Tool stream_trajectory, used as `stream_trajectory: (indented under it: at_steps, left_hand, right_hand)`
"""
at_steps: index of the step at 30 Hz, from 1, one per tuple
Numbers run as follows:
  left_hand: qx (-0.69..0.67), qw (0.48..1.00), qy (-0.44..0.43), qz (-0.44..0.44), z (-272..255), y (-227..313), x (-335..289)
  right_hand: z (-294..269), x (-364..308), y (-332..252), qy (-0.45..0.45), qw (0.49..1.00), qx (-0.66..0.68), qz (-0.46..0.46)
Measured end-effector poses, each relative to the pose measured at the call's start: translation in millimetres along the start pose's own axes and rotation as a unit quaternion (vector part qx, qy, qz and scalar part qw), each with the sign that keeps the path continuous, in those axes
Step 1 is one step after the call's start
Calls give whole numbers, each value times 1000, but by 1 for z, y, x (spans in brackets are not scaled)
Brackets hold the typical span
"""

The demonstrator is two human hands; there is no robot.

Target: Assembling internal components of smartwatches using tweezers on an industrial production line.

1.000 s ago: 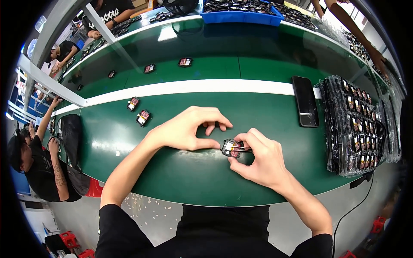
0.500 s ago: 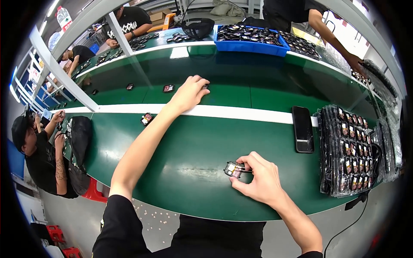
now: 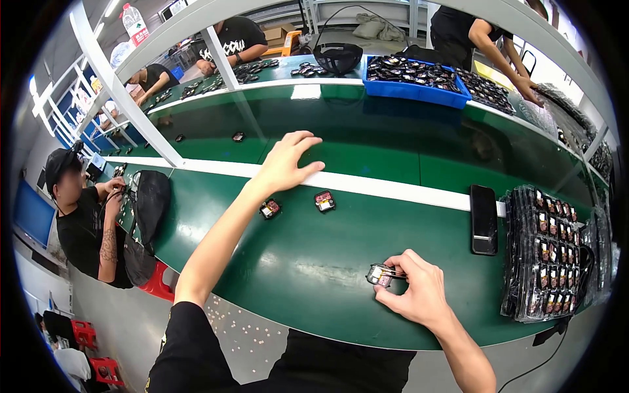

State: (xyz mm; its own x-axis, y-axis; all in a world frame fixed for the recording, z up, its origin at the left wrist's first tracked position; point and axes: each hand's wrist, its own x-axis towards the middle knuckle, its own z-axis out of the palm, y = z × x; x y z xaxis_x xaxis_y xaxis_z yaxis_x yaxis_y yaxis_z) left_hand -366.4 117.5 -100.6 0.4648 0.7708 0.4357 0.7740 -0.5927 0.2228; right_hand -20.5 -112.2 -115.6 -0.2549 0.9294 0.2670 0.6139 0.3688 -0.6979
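My right hand pinches a small square electronic part above the near side of the green bench. The part has a black frame and a silver and pink face; thin dark, wire-like lines run from it to my fingers, and I cannot tell whether they belong to a tool. My left hand, fingers spread and holding nothing, hovers over the white rail. Just below it on the bench lies a similar part, with another part to its left beside my forearm.
A black phone and stacked clear trays of parts stand at the right. Beyond the rail, a part lies on the green strip. A full blue bin sits farther back. Co-workers sit left and behind; a frame post rises at left.
My left hand has come back from the far green strip and opened, and a part now lies on the near bench below it. My right hand keeps its part. The view has shifted.
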Motion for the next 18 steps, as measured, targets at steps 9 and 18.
stream_trajectory:
  at_steps: [9,18]
  left_hand:
    - [1,1000,-6,-7,30,-55,13]
    - [-34,992,-120,-9,-22,19,-43]
  right_hand:
    - [1,-1,-4,-8,1000,-15,-8]
    - [-5,-9,1,-40,999,-22,16]
